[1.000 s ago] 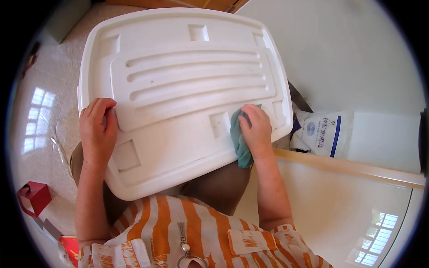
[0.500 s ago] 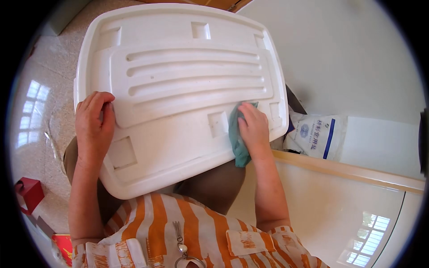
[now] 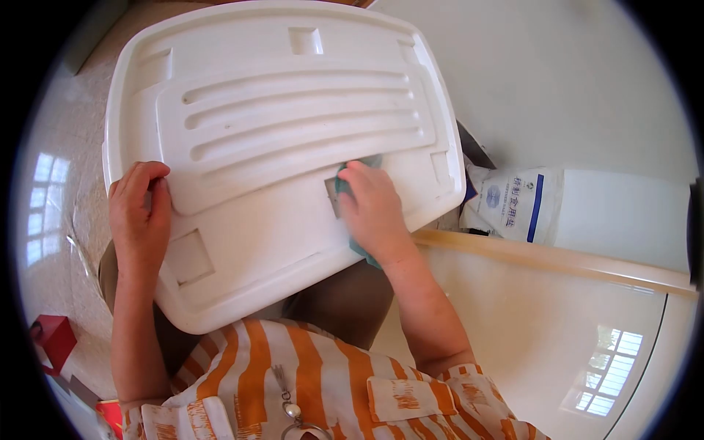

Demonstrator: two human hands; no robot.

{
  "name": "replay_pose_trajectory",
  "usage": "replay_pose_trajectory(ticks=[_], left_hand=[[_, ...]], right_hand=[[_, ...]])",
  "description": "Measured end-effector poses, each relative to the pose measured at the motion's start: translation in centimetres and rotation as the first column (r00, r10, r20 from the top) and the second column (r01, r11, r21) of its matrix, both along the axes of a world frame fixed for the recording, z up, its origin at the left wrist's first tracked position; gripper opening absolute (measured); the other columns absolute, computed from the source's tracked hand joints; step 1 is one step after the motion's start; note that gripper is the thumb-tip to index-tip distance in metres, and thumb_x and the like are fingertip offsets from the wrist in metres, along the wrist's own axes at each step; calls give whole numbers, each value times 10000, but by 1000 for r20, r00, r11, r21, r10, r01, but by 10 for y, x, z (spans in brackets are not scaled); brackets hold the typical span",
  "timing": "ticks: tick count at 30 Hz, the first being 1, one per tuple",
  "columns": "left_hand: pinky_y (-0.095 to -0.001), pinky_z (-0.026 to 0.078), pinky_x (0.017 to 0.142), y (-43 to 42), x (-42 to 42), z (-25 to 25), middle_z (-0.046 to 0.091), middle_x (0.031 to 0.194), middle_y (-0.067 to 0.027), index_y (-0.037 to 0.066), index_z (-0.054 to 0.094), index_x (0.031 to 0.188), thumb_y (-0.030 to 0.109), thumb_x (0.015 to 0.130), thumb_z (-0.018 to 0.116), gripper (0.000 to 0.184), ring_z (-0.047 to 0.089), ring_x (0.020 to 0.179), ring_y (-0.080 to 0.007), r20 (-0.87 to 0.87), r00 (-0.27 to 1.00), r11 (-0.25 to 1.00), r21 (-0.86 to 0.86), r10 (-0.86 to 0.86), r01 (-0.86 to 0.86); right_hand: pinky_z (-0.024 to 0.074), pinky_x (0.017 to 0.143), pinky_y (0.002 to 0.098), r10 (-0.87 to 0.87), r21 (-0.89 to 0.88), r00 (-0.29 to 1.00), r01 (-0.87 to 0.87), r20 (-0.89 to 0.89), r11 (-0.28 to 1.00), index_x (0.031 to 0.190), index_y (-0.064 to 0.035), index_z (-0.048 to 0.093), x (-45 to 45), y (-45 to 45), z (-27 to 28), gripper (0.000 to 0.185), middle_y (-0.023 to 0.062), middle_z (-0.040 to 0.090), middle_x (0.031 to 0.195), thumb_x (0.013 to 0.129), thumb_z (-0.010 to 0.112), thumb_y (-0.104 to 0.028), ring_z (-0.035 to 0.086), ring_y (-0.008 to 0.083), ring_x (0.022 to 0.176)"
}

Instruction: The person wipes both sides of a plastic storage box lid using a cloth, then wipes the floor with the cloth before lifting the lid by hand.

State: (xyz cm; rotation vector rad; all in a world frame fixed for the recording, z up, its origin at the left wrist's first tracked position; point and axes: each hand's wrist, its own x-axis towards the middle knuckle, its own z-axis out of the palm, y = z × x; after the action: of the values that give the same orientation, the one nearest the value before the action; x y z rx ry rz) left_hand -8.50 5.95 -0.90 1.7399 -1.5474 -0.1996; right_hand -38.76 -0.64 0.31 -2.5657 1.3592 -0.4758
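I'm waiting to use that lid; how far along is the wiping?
Much of the lid looks white, so that seems done. In hand: the right hand has the cloth at a square recess; the left hand is by the rim. Apparently left: dark marks around the near-left recess, a speck between grooves.

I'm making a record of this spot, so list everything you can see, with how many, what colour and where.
Plastic lid: one, white, across the lap
Cloth: one, green, under the right hand
Printed bag: one, white with blue stripe, right of the lid
Dark piece: one, partly hidden, between lid and bag
Box: one, red, lower left
Flat item: one, red, bottom left, cut off
Ledge: one, pale wood colour, right
Glossy panel: cream, below the ledge
Floor: beige, left
Pendant: one, pearly bead, on the striped shirt
Left hand: one, on the lid's left side
Right hand: one, on the cloth
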Motion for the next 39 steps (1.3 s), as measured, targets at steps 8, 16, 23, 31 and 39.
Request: replay_pose_trajectory(ticks=[8, 16, 23, 31, 39], left_hand=[[-320, 418, 732, 5, 7, -3, 575, 785, -92, 21, 573, 869, -29, 806, 528, 92, 539, 724, -250, -58, 998, 997, 72, -13, 18], [-282, 416, 732, 3, 7, -10, 584, 792, -74, 12, 583, 883, -35, 814, 538, 95, 539, 725, -198, -150, 989, 1000, -5, -14, 13], [-236, 411, 782, 8, 13, -13, 579, 827, -69, -3, 581, 919, -58, 822, 521, 127, 549, 790, -157, -268, 963, 999, 36, -13, 24], [-381, 316, 1032, 20, 35, -35, 453, 1259, -161, 14, 494, 1210, 22, 851, 477, 360, 417, 1199, -313, -177, 958, 974, 22, 225, -225], [-392, 293, 1051, 22, 33, -37, 420, 1290, -175, 30, 464, 1255, 52, 882, 460, 374, 381, 1225, -330, -128, 974, 982, 6, 189, -190]], right_hand=[[385, 925, 430, -142, -87, 979, 131, -144, 988, 992, 11, 543, -23, -12, -2, 347, 177, 559, 1113, 707, 680, -132, 521, 314, 1064], [400, 894, 421, -49, 8, 997, 49, 57, 999, 961, 6, 530, 20, 7, 2, 345, 187, 552, 1015, 669, 682, -96, 521, 325, 1017], [441, 878, 406, 48, 6, 996, -49, 73, 999, 1031, 16, 556, 30, 24, -2, 326, 174, 559, 1145, 723, 634, -54, 545, 340, 964], [415, 887, 410, -42, -9, 998, 42, 49, 999, 1023, 29, 516, 44, 31, -7, 299, 181, 550, 1091, 727, 560, 42, 532, 333, 1031], [416, 900, 430, 57, 40, 994, -61, 91, 997, 1020, 41, 510, 83, 47, 1, 315, 189, 548, 1070, 709, 562, 46, 514, 367, 1050]])
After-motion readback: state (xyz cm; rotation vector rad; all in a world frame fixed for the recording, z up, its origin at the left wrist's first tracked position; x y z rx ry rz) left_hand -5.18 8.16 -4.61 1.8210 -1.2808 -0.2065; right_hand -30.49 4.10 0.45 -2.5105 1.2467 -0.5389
